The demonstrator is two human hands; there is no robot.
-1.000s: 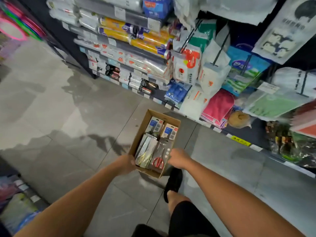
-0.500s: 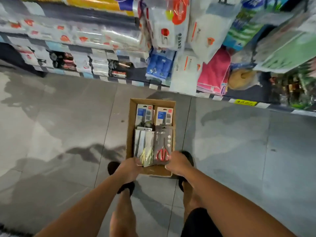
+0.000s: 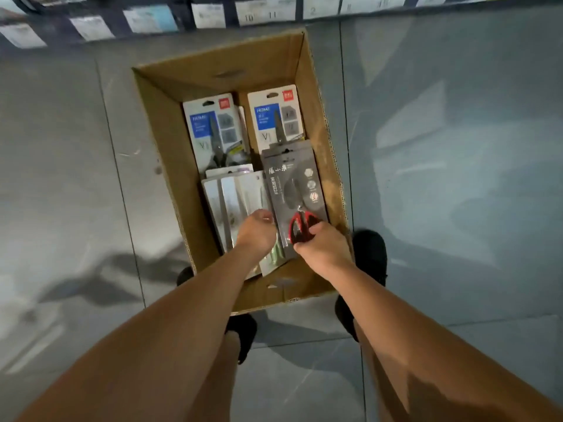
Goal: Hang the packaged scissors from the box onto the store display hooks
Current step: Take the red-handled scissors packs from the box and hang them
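Note:
An open cardboard box (image 3: 158, 123) stands on the floor between my feet. It holds several packaged scissors: two white-and-blue packs (image 3: 210, 129) at the far end, pale silvery packs (image 3: 234, 196) at the near left, and a grey pack with red-handled scissors (image 3: 292, 190) at the near right. My right hand (image 3: 323, 248) grips the lower end of the grey pack at the red handles. My left hand (image 3: 257, 233) rests, fingers curled, on the pale packs; whether it grips one is unclear. No display hooks are in view.
Grey tiled floor (image 3: 457, 147) surrounds the box. The bottom shelf edge with price labels (image 3: 265, 12) runs along the top of the view. My black shoes (image 3: 370, 254) stand at the box's near corners.
The box went down from my hands to the floor as I bent low. Both hands left the box's rim and reached inside; the right one closed on the grey pack.

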